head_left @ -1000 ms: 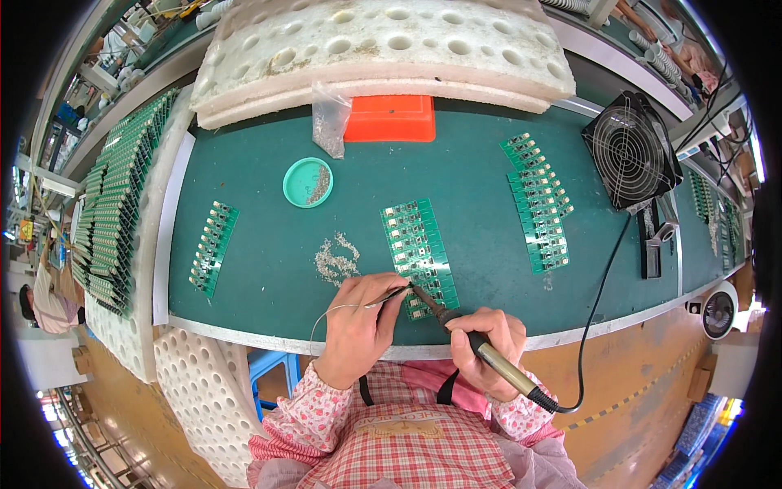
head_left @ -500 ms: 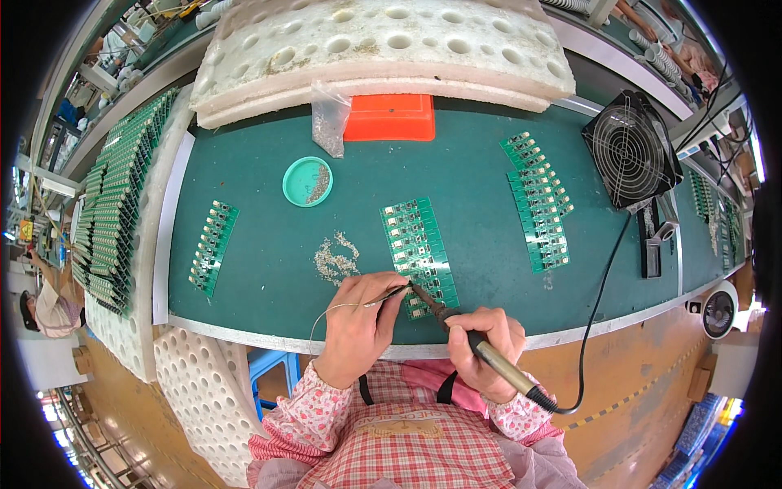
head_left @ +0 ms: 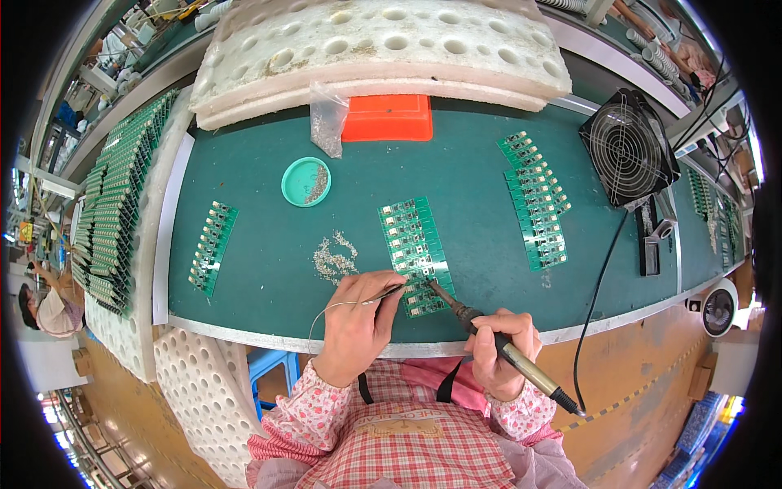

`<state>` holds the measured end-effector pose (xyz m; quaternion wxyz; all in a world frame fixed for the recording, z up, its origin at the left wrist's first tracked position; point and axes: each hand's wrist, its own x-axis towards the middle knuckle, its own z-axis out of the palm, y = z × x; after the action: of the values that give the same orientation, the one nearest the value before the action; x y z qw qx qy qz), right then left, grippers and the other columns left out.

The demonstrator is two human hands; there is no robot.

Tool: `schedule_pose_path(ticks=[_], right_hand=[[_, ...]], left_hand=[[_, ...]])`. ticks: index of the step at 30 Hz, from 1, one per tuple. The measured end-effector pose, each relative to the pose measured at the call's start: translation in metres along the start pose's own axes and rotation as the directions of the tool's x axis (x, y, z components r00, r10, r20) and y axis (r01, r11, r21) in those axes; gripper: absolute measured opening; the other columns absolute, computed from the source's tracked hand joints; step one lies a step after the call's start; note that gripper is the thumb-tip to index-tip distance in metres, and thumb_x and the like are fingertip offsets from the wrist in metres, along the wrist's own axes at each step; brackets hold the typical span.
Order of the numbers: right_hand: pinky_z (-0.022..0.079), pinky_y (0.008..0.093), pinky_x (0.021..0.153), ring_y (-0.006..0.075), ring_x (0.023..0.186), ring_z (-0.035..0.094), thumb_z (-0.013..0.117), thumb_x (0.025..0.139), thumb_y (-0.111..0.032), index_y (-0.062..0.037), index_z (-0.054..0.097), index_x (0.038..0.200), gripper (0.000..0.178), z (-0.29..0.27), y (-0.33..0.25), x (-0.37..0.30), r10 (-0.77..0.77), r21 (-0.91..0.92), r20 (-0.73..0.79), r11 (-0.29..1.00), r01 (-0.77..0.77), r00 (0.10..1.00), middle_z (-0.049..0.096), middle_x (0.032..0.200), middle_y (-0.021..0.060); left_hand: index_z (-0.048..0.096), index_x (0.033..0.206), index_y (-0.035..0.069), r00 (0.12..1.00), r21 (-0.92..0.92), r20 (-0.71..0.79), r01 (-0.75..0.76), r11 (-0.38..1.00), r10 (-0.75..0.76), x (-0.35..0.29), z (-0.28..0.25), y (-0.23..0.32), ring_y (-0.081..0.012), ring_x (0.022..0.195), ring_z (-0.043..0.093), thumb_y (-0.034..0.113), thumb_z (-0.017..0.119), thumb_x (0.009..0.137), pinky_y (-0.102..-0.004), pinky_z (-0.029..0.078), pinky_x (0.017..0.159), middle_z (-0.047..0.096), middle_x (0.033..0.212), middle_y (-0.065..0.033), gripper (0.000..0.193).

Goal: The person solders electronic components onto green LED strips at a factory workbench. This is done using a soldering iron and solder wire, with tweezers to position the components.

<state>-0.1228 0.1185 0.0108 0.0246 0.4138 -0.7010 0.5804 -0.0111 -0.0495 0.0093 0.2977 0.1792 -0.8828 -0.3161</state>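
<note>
My right hand (head_left: pixel 503 350) is closed round a soldering iron (head_left: pixel 528 368), its tip pointing to the lower part of a green circuit board panel (head_left: pixel 414 244). That panel lies on the green work surface in front of me. My left hand (head_left: pixel 357 326), fingers pinched, holds a slim dark-tipped pair of tweezers (head_left: pixel 386 294) close to the panel's left edge. A thin silvery solder wire (head_left: pixel 316 323) curves out of the same hand. Just beyond it lies a loose heap of tiny components (head_left: pixel 335 259). A round teal dish (head_left: pixel 287 194) holds more of them.
Other board panels lie at left (head_left: pixel 213 248) and right (head_left: pixel 538 216). A red bin (head_left: pixel 387 120), a clear bag (head_left: pixel 328 126) and a holed foam block (head_left: pixel 375 73) stand at the back. A black fan (head_left: pixel 626 148) and an iron stand (head_left: pixel 650 244) are at right. Stacked boards (head_left: pixel 118 212) fill the far left.
My right hand has drawn the soldering iron to the right, so its tip is now apart from the tweezers. My left hand has barely moved.
</note>
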Motion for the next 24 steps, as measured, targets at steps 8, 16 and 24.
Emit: schedule_pose_path(ticks=[8, 16, 24], right_hand=[[0.044, 0.0259, 0.049, 0.0128, 0.048, 0.058, 0.055, 0.097, -0.01, 0.0002, 0.054, 0.1, 0.011, 0.004, 0.002, -0.005, 0.023, -0.011, 0.004, 1.0, -0.023, 1.0, 0.058, 0.059, 0.0052], [0.049, 0.028, 0.051, 0.0162, 0.052, 0.063, 0.065, 0.095, -0.014, -0.0023, 0.058, 0.101, 0.015, 0.005, 0.008, -0.02, 0.071, 0.096, -0.138, 0.994, -0.058, 0.988, 0.063, 0.06, 0.0038], [0.049, 0.0269, 0.05, 0.016, 0.051, 0.063, 0.062, 0.098, -0.018, -0.0018, 0.055, 0.101, 0.018, 0.003, 0.01, -0.019, 0.02, 0.058, -0.123, 0.998, -0.013, 0.992, 0.061, 0.058, 0.0047]], left_hand=[[0.067, 0.1, 0.004, 1.0, -0.002, 0.008, 0.016, 1.0, -0.016, -0.001, -0.002, 0.001, -0.0276, 0.086, 0.067, -0.003, 0.072, 0.081, -0.0368, 0.05, 0.076, 0.07, 0.098, -0.0074, 0.021], [0.067, 0.099, 0.004, 0.99, 0.062, -0.104, 0.102, 0.993, -0.095, -0.013, -0.028, -0.012, -0.0291, 0.088, 0.064, -0.002, 0.071, 0.083, -0.0377, 0.049, 0.078, 0.071, 0.1, -0.0077, 0.018], [0.068, 0.101, 0.004, 0.981, 0.121, -0.113, 0.171, 0.978, -0.157, -0.017, -0.033, -0.014, -0.0257, 0.083, 0.064, -0.001, 0.068, 0.088, -0.0335, 0.051, 0.073, 0.069, 0.094, -0.0091, 0.014]])
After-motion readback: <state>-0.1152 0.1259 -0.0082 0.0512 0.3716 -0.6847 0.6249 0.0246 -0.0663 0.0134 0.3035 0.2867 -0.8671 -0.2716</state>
